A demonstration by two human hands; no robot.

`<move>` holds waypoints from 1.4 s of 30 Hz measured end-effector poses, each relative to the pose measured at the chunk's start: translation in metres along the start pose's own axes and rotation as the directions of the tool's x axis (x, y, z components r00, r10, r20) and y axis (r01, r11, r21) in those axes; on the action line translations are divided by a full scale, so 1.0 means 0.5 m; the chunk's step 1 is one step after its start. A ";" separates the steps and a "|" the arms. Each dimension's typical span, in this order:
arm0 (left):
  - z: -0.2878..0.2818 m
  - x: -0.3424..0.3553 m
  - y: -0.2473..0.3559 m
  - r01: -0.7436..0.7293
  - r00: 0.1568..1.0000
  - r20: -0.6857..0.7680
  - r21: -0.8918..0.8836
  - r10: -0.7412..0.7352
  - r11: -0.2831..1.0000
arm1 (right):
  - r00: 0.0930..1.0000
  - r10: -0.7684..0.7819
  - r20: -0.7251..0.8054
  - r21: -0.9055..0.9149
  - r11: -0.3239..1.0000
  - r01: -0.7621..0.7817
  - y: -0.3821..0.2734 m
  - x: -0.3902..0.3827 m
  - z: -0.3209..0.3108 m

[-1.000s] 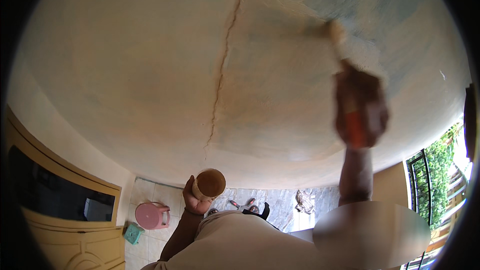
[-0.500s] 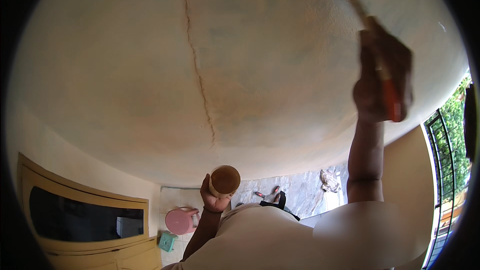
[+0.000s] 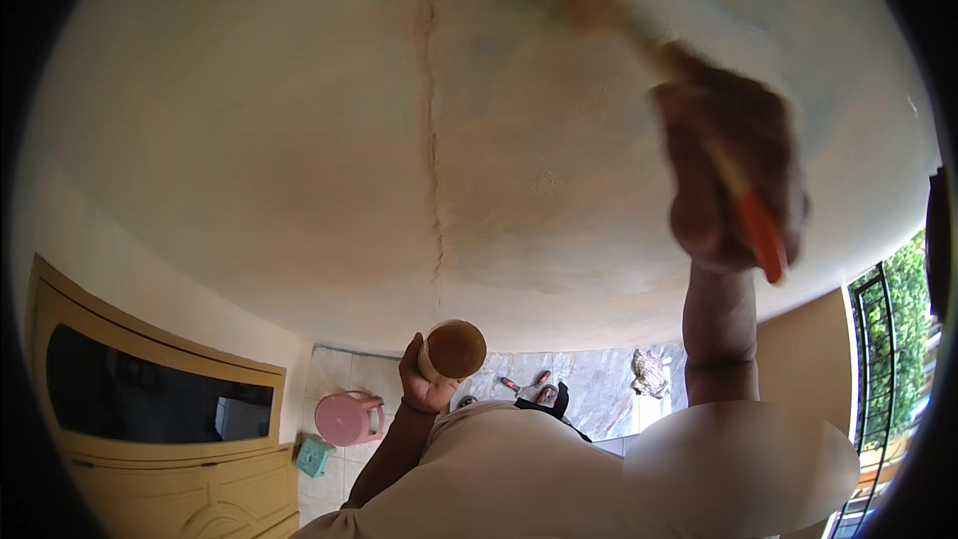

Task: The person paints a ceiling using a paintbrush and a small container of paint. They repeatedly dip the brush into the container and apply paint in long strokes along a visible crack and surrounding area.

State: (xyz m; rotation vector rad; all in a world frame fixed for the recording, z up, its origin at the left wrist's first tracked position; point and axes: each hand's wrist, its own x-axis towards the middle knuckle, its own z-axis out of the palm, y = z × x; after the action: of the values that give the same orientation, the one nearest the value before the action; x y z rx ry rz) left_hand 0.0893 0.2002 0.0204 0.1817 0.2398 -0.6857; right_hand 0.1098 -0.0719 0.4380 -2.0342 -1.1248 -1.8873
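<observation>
My right hand (image 3: 733, 155) is raised against the wall (image 3: 289, 170), closed round a paintbrush (image 3: 761, 230) with an orange handle end. The bristles are smeared by motion and sit close to the upper wall, right of a long vertical crack (image 3: 433, 130). Damp, patchy colour shows on the wall around there. Lower down, in front of my body, my left hand (image 3: 423, 391) is wrapped round a round tub (image 3: 456, 331) with its open mouth up. Brownish contents or a brownish inside show in it; which, I cannot tell.
A pink stool (image 3: 341, 420) and a small green stool (image 3: 312, 457) stand on the tiles at lower left, near a yellow wooden door (image 3: 190, 474) with dark glass. A crumpled cloth (image 3: 651, 373) lies on a grey marbled floor covering (image 3: 597, 379). Window bars (image 3: 880, 339) run along the right.
My right hand and the brush have swept left and a little down, nearer the crack. The tub stays in my left hand. The whole view has shifted slightly.
</observation>
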 end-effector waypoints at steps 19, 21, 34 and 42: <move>-0.015 -0.027 0.034 -0.102 0.983 0.133 -0.157 0.124 0.982 | 0.985 0.078 0.157 -0.052 0.996 -0.070 -0.110 -0.086 0.091; -0.011 -0.030 0.039 -0.123 0.982 0.122 -0.159 0.143 0.980 | 0.973 0.013 0.229 -0.108 0.994 0.013 -0.127 -0.103 0.104; -0.033 -0.044 0.049 -0.172 0.983 0.038 -0.121 0.178 0.978 | 0.850 0.357 0.388 0.090 0.903 -0.420 -0.126 -0.295 0.050; -0.044 -0.007 0.033 -0.083 0.995 -0.067 -0.058 0.079 0.995 | 0.928 0.307 0.210 -0.266 0.931 -0.248 -0.143 -0.305 -0.036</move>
State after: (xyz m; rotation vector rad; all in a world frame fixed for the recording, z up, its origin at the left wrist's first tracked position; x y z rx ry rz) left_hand 0.0940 0.2203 0.0020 0.1546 0.3138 -0.5914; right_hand 0.0633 -0.0948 0.2767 -2.4634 -0.6258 -1.7278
